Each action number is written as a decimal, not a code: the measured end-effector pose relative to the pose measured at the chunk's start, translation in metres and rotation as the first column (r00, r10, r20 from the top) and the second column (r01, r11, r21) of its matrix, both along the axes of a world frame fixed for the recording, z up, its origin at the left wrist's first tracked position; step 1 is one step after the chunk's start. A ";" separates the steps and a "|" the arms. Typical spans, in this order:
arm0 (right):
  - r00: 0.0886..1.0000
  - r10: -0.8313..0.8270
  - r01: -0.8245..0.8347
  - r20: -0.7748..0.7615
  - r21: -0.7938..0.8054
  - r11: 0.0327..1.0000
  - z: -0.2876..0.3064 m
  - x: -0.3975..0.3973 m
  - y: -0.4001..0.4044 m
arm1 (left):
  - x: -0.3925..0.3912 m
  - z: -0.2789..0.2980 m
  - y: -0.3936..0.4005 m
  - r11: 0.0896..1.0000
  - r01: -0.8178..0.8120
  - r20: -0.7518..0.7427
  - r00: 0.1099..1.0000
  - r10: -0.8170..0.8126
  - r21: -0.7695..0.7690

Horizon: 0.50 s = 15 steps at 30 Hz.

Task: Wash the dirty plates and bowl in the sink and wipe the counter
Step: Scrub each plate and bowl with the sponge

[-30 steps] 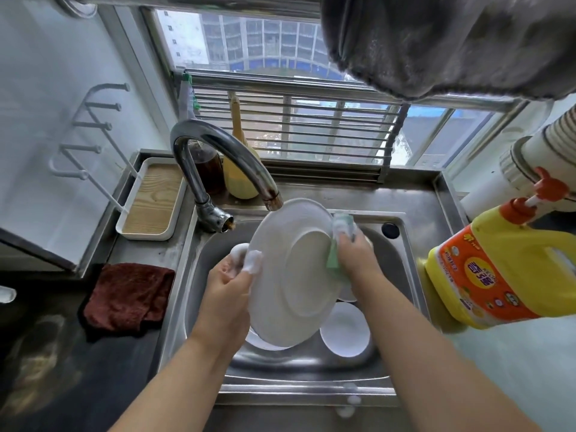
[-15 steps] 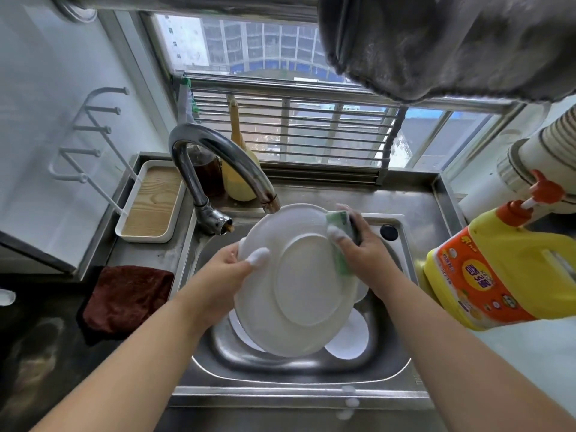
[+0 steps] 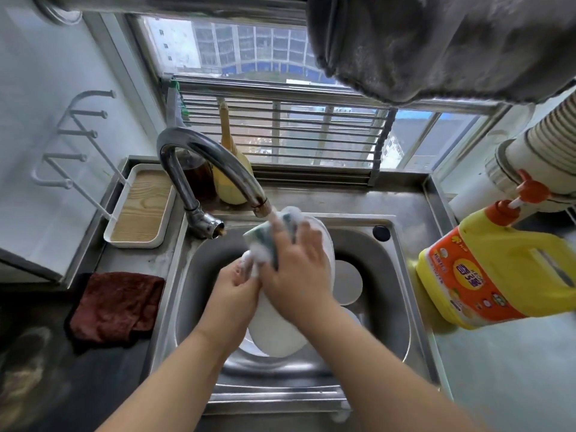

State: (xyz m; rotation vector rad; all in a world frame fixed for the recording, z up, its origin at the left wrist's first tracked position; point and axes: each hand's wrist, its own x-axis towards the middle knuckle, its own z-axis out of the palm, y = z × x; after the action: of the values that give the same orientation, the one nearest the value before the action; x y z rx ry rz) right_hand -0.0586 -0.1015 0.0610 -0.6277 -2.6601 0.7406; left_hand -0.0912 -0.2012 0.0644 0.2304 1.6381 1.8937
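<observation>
Plate [image 3: 277, 335] under right hand [image 3: 296, 275], left hand [image 3: 232, 291] gripping rim

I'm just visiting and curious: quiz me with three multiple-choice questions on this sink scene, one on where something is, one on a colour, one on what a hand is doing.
1. Where does the dark red cloth lie?
A. On the counter left of the sink
B. Inside the sink
C. On the window bars

2. What colour is the body of the big detergent jug?
A. Blue
B. Yellow
C. White

3. What is the right hand doing?
A. Hanging idle
B. Turning the faucet
C. Pressing a soapy sponge on the white plate

Answers: 1 A, the cloth sits on the dark counter beside the basin's left rim. 2 B, its body is yellow with an orange label. 3 C, its fingers grip the foamy sponge against the plate, which the left hand steadies.
</observation>
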 end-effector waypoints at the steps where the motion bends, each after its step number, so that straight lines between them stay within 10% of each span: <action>1: 0.999 0.035 -0.033 -0.039 0.050 0.998 -0.004 0.000 -0.004 | 0.000 0.000 -0.001 1.000 -0.013 0.014 1.000 0.013 0.008; 6: 0.947 -0.211 0.275 0.241 -0.275 0.921 -0.006 -0.015 0.047 | 0.001 -0.004 -0.006 0.995 -0.024 -0.030 0.999 0.021 -0.097; 11: 0.998 0.035 -0.032 0.052 -0.061 0.998 0.007 -0.003 -0.009 | 0.002 0.001 -0.007 0.998 -0.059 0.035 0.998 0.060 -0.006; 15: 0.929 -0.276 0.354 0.245 -0.380 0.855 -0.023 -0.014 0.064 | 0.006 0.006 -0.016 0.994 -0.112 0.053 0.992 0.113 -0.008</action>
State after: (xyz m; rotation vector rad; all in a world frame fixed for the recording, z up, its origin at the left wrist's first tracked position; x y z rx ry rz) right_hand -0.0728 -0.0380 0.0378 -1.2687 -2.4610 1.2138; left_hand -0.0856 -0.2173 0.0702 0.0862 1.6503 1.9618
